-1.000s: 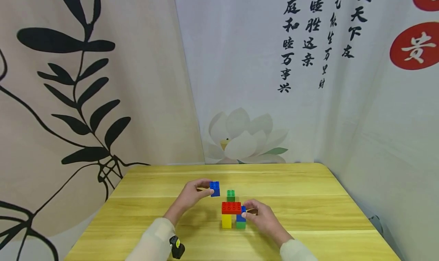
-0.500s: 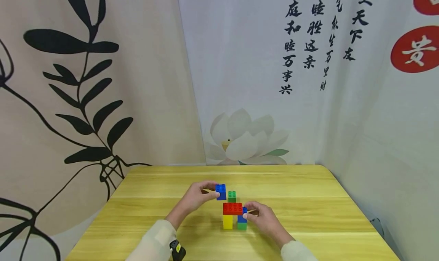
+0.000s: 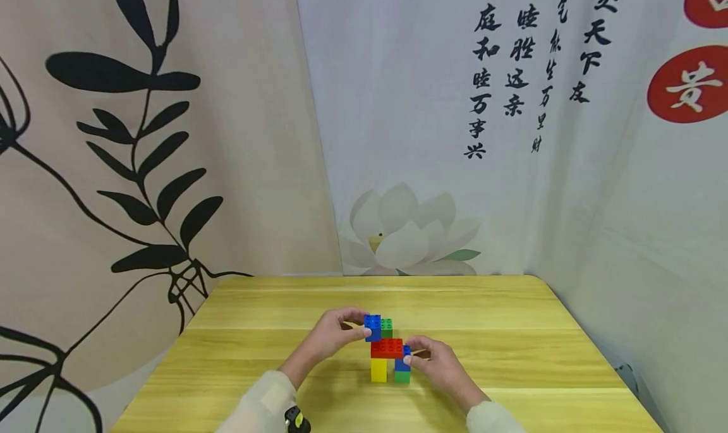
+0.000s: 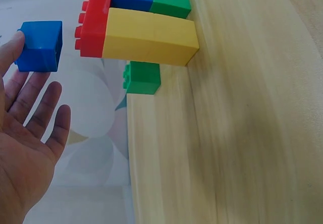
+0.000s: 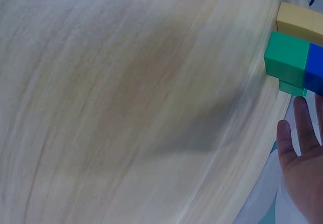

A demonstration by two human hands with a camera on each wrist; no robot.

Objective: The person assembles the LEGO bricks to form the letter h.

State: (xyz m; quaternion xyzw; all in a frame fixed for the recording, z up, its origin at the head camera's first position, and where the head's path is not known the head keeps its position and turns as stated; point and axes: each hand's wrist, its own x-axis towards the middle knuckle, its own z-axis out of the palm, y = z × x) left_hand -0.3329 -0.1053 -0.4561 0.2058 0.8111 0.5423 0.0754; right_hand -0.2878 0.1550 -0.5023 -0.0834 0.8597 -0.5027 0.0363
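My left hand (image 3: 337, 337) pinches a blue toy building brick (image 3: 372, 329) between thumb and fingers. In the left wrist view this blue brick (image 4: 41, 46) is apart from the studs of a red brick (image 4: 94, 22). The red brick lies as a bridge across a yellow column (image 4: 151, 35) and a second column, made of a blue brick (image 3: 402, 365) on a green brick (image 3: 402, 377). At that second column, my right hand (image 3: 440, 366) holds the blue brick's upper part between thumb and forefinger. The right wrist view shows its other fingers (image 5: 304, 125) extended.
Behind the bridge stands a separate small green brick (image 3: 387, 327), partly covered by the held blue one. The wooden table (image 3: 512, 332) reaches back to a printed curtain (image 3: 398, 136). A black device (image 3: 296, 419) sits at the left wrist.
My left hand has carried its blue brick right and nearer, from left of the green brick to above the red brick's left end. The right hand stays at the blue brick of the column.
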